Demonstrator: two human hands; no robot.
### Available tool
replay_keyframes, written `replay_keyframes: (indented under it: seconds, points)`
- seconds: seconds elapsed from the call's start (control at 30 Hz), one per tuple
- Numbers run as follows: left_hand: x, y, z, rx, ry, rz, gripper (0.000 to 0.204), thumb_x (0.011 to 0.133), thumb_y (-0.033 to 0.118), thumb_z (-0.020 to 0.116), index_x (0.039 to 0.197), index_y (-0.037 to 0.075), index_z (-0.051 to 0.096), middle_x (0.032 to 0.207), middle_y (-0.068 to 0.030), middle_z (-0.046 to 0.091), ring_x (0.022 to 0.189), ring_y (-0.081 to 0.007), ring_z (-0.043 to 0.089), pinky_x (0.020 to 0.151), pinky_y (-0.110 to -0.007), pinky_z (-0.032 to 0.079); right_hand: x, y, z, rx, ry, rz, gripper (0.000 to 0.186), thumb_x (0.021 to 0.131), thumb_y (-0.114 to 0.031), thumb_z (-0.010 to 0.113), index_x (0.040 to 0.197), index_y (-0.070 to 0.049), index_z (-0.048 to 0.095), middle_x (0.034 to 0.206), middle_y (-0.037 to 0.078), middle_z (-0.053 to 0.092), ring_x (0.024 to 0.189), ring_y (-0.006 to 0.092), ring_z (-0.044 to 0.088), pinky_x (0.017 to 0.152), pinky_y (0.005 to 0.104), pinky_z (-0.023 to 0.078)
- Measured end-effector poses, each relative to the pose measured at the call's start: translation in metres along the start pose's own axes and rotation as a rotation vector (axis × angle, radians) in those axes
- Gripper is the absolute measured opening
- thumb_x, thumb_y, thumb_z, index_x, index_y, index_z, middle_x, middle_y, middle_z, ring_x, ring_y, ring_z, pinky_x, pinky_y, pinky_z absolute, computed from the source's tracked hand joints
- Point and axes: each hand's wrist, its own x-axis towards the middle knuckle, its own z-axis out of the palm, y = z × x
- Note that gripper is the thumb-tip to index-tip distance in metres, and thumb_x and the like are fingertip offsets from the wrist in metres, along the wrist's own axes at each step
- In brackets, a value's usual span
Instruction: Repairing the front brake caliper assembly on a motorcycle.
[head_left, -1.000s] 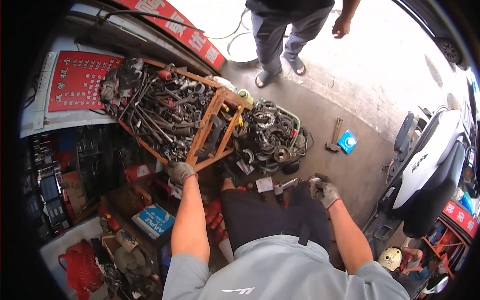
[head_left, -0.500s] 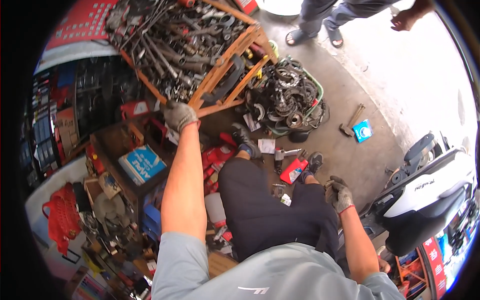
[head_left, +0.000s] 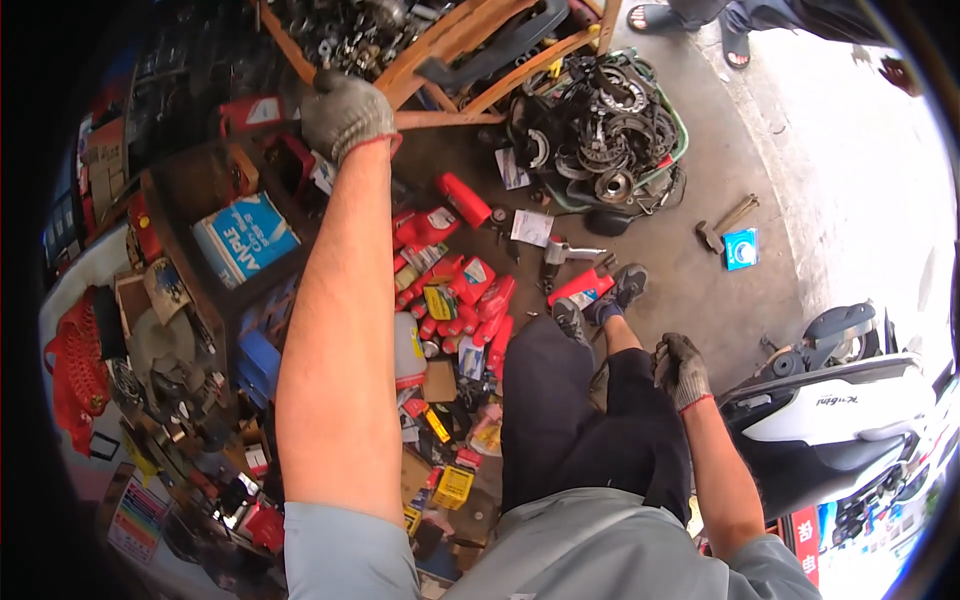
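My left hand [head_left: 348, 118], in a grey knitted glove with a red cuff, is closed over the near corner of an orange wooden tool rack [head_left: 432, 55]. The fingertips are mostly hidden behind the back of the hand. Metal tools and parts [head_left: 350, 35] fill the rack's top. My left arm stretches forward, fully extended. Lower on the right, my right hand [head_left: 682, 370], in a matching soiled glove, hangs by my right leg with its fingers curled in. Nothing shows inside it. The white and black scooter [head_left: 840, 410] is nearest to that hand.
A green-rimmed basin [head_left: 682, 130] heaped with metal rings stands ahead. On the floor lie a hammer [head_left: 725, 225], a blue packet [head_left: 741, 249], an air tool [head_left: 565, 258] and a red box [head_left: 580, 290]. Red bottles [head_left: 470, 280] crowd the left. Another person's sandalled foot [head_left: 735, 45] is far right.
My feet have drawn together and shifted right, away from the red bottles, which now show more fully. The view has tipped downward. My left hand stays at the rack's corner.
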Motion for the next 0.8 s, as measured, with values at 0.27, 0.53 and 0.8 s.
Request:
replay_keyframes:
  seconds: [0.27, 0.53, 0.8]
  points:
    - [-0.011, 0.004, -0.004, -0.046, -0.053, -0.008, 0.047, 0.096, 0.039, 0.044, 0.093, -0.003, 0.065, 0.086, -0.0260, 0.070, 0.083, -0.0409, 0.070, 0.076, -0.047, 0.056, 0.004, -0.001, 0.019, -0.288, -0.003, 0.129, 0.016, 0.097, -0.023, 0.056, 0.098, -0.008, 0.060, 0.064, 0.003, 0.054, 0.051, 0.0187, 0.052, 0.048, 0.0327, 0.043]
    - [-0.008, -0.003, -0.004, -0.139, -0.003, 0.151, 0.042, 0.094, 0.034, 0.041, 0.102, -0.003, 0.061, 0.096, -0.0302, 0.067, 0.089, -0.0476, 0.065, 0.079, -0.052, 0.051, -0.001, -0.017, 0.032, -0.356, -0.038, 0.153, 0.017, 0.099, -0.023, 0.053, 0.101, -0.008, 0.060, 0.063, -0.001, 0.050, 0.048, 0.0131, 0.044, 0.045, 0.0292, 0.037]
    - [-0.003, -0.003, 0.006, -0.013, 0.054, 0.085, 0.047, 0.095, 0.038, 0.043, 0.089, -0.005, 0.061, 0.083, -0.0292, 0.067, 0.081, -0.0482, 0.065, 0.075, -0.053, 0.052, 0.004, -0.041, 0.080, -0.447, -0.056, 0.027, 0.014, 0.096, -0.018, 0.055, 0.100, -0.007, 0.063, 0.062, -0.002, 0.047, 0.047, 0.0112, 0.042, 0.042, 0.0285, 0.034]
